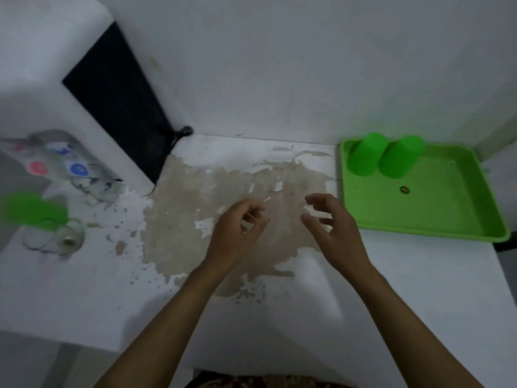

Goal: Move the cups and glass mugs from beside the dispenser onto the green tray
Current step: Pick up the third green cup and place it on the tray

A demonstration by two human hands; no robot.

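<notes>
Two green cups point(363, 154) already stand upside down at the far left corner of the green tray point(436, 219). What remains sits well to our left beside the dispenser point(42, 88): a third green cup point(33, 210) and glass mugs point(95, 183), blurred here. Our left hand point(237, 233) and right hand point(333, 225) hover over mid-counter point(84, 289), both empty, fingers loosely curled and half open. Our left hand lies nearer the leftovers, so we judge it should reach leftward first.
</notes>
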